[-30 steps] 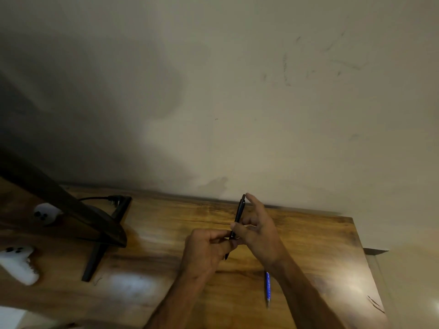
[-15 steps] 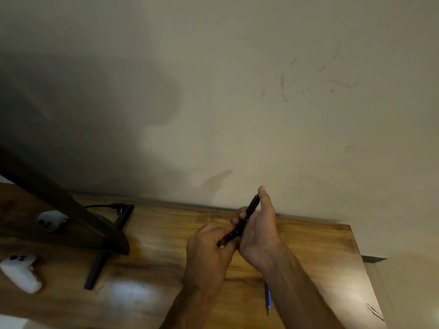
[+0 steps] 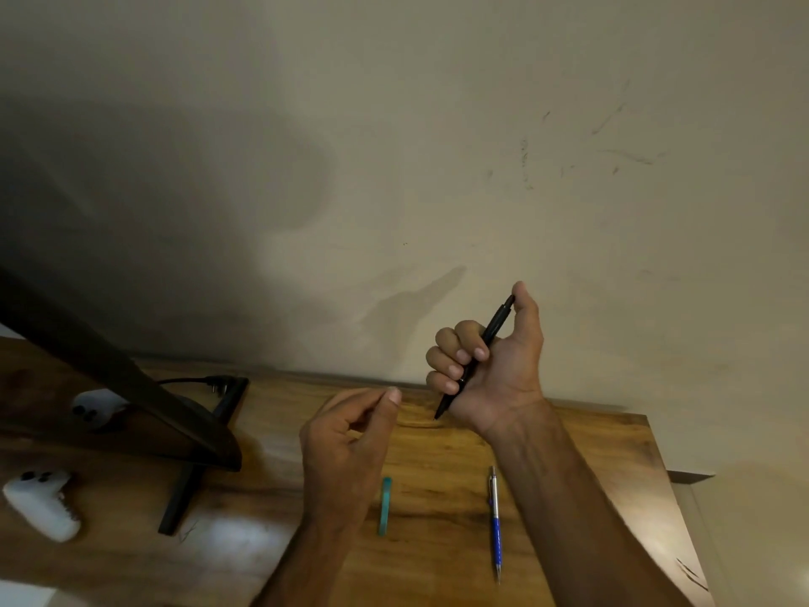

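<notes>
Two hands above table (image 3: 271, 431). Right hand (image 3: 494, 370) gripped black pen (image 3: 492, 330) tip-down near far edge, thumb on button. Left hand (image 3: 346, 444) loosely curled, empty. Step seemingly click test; next needed firm thumb press.

A cream wall (image 3: 394, 124), scuffed with dark marks at its upper right, rose behind a wooden desk (image 3: 437, 541). Shadow darkened the wall's left side. A pale glare lay on the desk's near left.

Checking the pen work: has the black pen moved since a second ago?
Yes. The black pen, gripped in the right hand, has risen rightward; most of it now shows above the back edge of the desk, clear of the left hand.
</notes>
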